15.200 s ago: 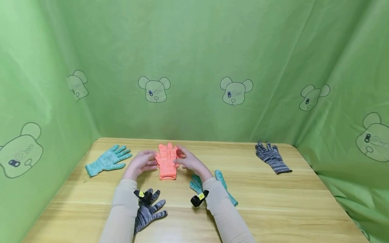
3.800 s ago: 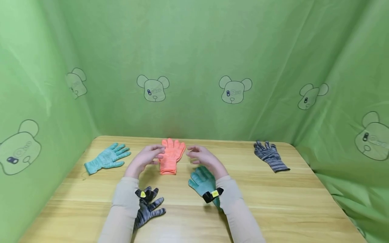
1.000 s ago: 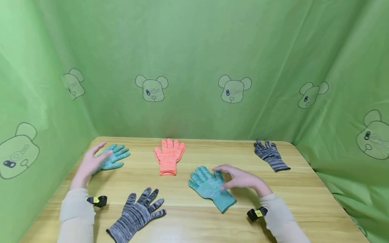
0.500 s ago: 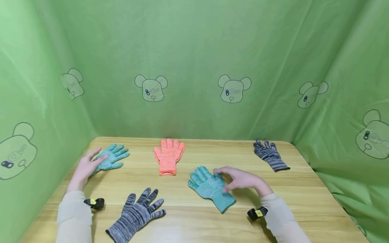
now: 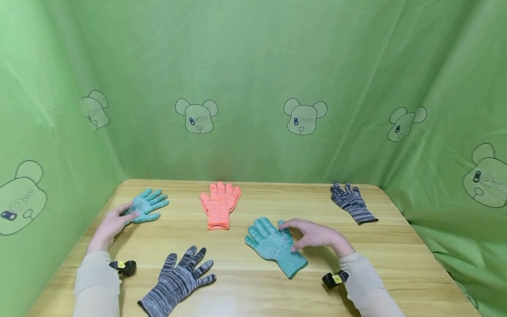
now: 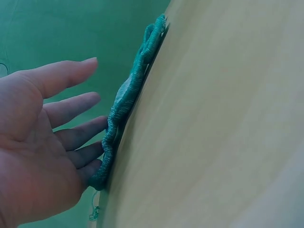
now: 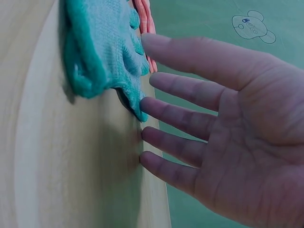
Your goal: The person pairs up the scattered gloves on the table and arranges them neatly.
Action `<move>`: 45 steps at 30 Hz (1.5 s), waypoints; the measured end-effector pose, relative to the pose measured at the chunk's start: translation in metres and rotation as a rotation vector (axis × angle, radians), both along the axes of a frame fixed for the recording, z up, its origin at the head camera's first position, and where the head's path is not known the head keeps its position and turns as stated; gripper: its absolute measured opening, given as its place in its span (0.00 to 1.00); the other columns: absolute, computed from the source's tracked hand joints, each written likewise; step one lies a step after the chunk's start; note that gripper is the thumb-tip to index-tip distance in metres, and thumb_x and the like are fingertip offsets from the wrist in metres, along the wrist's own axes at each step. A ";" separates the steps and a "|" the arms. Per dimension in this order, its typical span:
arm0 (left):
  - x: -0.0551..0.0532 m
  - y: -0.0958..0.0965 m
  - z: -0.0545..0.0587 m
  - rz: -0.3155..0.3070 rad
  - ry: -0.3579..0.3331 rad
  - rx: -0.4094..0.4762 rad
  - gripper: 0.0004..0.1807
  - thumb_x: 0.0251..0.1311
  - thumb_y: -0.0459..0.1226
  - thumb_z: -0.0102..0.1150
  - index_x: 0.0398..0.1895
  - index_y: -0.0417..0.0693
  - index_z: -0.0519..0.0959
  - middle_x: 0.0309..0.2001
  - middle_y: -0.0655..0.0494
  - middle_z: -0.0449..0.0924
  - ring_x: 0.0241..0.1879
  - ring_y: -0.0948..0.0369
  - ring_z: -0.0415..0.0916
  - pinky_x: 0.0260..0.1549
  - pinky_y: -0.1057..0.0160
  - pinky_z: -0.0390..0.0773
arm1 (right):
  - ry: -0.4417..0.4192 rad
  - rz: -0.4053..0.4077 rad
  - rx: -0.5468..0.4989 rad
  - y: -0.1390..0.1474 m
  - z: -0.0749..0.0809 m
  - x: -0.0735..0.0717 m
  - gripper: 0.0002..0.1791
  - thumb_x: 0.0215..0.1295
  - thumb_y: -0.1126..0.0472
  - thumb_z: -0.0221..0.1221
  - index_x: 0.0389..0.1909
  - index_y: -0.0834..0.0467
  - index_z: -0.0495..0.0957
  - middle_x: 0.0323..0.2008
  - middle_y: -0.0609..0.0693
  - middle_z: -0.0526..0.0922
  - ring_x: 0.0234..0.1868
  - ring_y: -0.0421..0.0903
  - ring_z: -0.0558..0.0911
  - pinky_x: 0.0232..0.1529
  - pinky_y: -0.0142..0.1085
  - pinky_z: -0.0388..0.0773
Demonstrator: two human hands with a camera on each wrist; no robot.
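At the back left, my left hand reaches the cuff end of a teal knit glove. In the left wrist view its fingers are extended, the fingertips right at the edge of the glove, the thumb apart above. My right hand is beside a second teal glove, centre right. Its index fingertip is at the glove's thumb, and its thumb tip overlaps the cuff side. The right wrist view shows that hand with straight, spread fingers by the glove, fingertips close to the tabletop.
A coral glove lies flat at the back centre. One grey striped glove rests near the front left, another at the back right. Green printed fabric walls the wooden table on three sides.
Earlier both hands were at the coral glove; they have since parted, one to each teal glove. Over the last second the left hand has lowered to its glove; the right has barely moved.
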State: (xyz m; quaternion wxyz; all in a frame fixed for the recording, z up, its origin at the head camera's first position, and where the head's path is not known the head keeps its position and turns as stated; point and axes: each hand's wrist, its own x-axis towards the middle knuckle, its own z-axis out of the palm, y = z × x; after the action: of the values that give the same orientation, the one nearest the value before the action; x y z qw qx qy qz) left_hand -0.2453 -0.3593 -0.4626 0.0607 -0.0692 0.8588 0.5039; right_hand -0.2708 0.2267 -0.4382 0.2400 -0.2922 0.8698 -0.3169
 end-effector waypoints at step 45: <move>0.009 -0.010 0.004 -0.020 -0.076 -0.116 0.35 0.57 0.27 0.58 0.69 0.32 0.60 0.72 0.24 0.42 0.70 0.27 0.38 0.67 0.29 0.41 | 0.196 -0.087 0.131 0.015 -0.011 -0.012 0.39 0.51 0.61 0.70 0.66 0.63 0.68 0.68 0.69 0.61 0.68 0.72 0.59 0.65 0.68 0.60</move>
State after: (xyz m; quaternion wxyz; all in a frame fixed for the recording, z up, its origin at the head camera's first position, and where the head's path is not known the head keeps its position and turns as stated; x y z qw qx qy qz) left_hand -0.2361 -0.3693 -0.4584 0.0942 -0.0832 0.8843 0.4498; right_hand -0.2830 0.2421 -0.4488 0.1587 -0.2674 0.9198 -0.2395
